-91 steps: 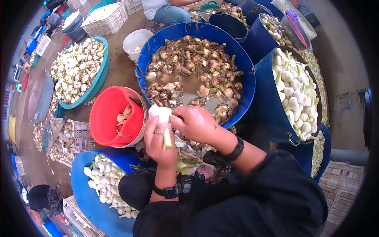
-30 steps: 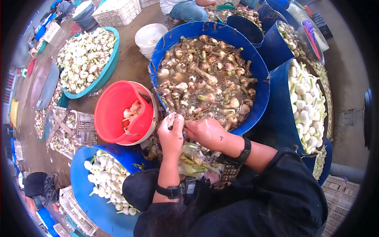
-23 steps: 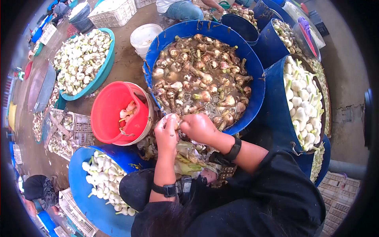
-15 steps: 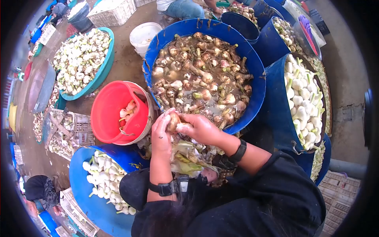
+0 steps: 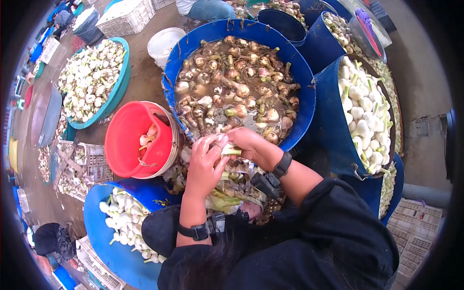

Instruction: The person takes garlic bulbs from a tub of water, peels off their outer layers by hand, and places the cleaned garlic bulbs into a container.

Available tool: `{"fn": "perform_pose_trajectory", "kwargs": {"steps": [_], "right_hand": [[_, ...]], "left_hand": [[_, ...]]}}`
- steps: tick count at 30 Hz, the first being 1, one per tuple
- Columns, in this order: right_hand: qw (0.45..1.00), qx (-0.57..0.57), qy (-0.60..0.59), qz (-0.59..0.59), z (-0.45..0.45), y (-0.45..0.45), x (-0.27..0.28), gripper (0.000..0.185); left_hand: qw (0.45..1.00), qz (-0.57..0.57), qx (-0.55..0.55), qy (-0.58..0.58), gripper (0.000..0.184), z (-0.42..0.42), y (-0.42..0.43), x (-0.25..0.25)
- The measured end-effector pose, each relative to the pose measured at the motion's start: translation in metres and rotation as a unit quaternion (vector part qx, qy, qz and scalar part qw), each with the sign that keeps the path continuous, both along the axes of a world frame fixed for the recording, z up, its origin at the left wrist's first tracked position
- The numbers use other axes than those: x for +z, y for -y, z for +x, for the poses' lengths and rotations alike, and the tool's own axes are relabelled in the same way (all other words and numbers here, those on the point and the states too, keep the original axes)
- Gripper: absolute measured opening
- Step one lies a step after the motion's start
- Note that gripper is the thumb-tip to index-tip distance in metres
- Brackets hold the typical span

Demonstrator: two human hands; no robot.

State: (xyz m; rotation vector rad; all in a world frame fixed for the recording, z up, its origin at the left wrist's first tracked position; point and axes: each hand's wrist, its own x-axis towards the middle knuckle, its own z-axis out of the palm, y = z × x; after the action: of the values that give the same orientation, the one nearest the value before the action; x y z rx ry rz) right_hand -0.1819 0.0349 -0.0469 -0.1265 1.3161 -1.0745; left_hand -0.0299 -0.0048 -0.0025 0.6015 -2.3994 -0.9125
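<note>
My left hand [image 5: 207,157] and my right hand [image 5: 250,143] meet at the near rim of a blue tub [image 5: 311,104]. Both are closed round one garlic bulb [image 5: 232,151], whose pale green stem points right; fingers cover most of it. In the tub, brown unpeeled garlic bulbs [image 5: 240,90] float in muddy water. Loose peelings [image 5: 227,195] lie below my hands. Left of them stands a red bucket [image 5: 121,140] set in a white one, with a few pinkish bulbs inside.
A blue barrel [image 5: 333,121] of peeled white garlic leans at right. Another blue tub [image 5: 104,241] of white garlic lies at lower left. A teal basin [image 5: 126,72] of garlic, a white bucket [image 5: 157,46] and a crate [image 5: 99,164] stand further left. A person [image 5: 210,9] sits beyond.
My hands have shifted right and turned the bulb, so a pale green stem now shows where a brownish round bulb was visible. The whole view has moved slightly.
</note>
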Motion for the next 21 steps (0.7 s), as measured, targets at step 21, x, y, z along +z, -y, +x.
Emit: {"fn": "perform_pose_trajectory", "kwargs": {"steps": [21], "right_hand": [[0.862,-0.044,-0.017,-0.505,-0.03,-0.069,0.097,0.028]], "left_hand": [[0.509,0.684,0.376,-0.364,0.026,0.034,0.023,-0.04]]}}
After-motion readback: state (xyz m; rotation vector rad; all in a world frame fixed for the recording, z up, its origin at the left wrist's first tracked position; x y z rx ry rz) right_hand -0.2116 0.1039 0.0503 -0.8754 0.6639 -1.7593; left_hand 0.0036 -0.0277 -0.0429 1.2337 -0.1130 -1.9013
